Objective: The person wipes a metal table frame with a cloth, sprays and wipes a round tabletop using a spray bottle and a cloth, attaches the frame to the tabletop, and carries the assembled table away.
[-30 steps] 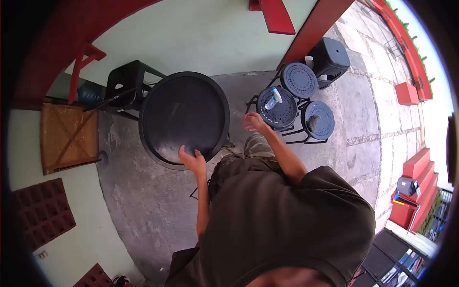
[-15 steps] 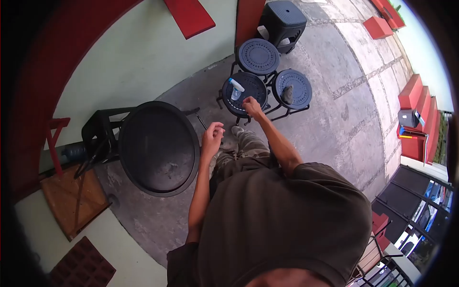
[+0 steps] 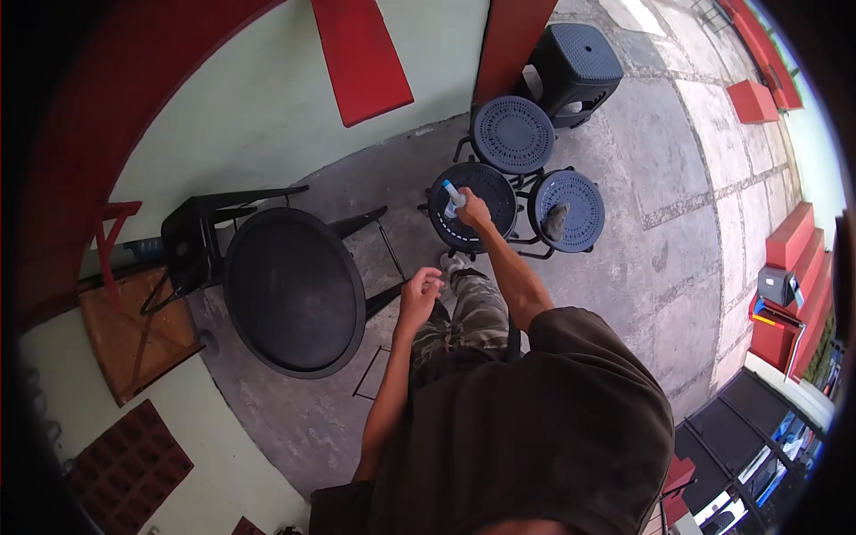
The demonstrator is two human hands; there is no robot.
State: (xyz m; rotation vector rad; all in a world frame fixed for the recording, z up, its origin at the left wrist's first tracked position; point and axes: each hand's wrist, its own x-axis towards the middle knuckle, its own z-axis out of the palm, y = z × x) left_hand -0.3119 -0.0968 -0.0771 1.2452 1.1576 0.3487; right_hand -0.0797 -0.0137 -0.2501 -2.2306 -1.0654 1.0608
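Note:
A spray bottle (image 3: 451, 211) with a blue and white head is at the dark stool (image 3: 455, 234) nearest me. My right hand (image 3: 473, 210) is closed around the bottle's upper part, partly covering it. My left hand (image 3: 421, 292) hangs in the air in front of my legs, fingers loosely bent and apart, holding nothing. To its left stands a black round table (image 3: 294, 294) with a raised rim. On the right-hand stool (image 3: 581, 189) lies a crumpled grey cloth (image 3: 556, 222).
Another round stool (image 3: 513, 134) stands behind, beside a stack of black plastic stools (image 3: 584, 67). A red plank (image 3: 361, 62) juts from the pale wall. A wooden board (image 3: 138, 334) leans at the left, and red steps (image 3: 794, 259) rise at the far right.
My right hand has reached onto the spray bottle and closed on it. My left hand has shifted slightly. The camera view has moved, and the table now appears less close to my left arm.

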